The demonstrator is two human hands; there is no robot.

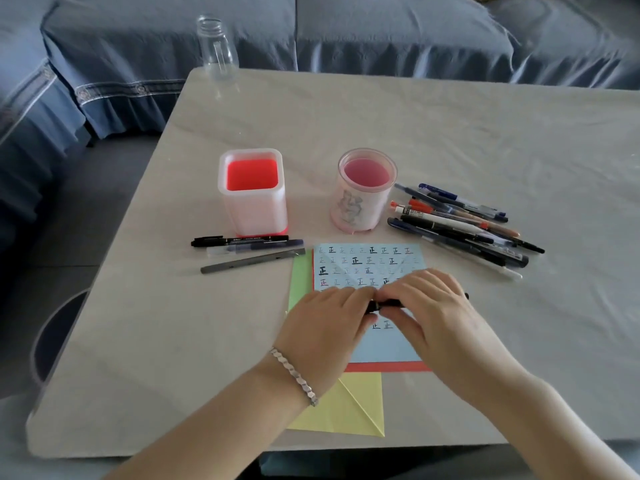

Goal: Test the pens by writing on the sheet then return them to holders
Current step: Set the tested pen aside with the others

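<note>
Both hands meet over the light blue sheet, which carries rows of written characters. My left hand and my right hand each grip one end of a black pen held level just above the paper. Whether its cap is on or off is hidden by the fingers. Behind the sheet stand two empty holders: a square white one with a red inside and a round clear one with a pink inside. A pile of several pens lies to the right of the round holder.
Three pens lie side by side in front of the square holder. Green, red and yellow sheets stick out under the blue one. A clear glass bottle stands at the table's far left corner. A blue-covered sofa runs behind the table.
</note>
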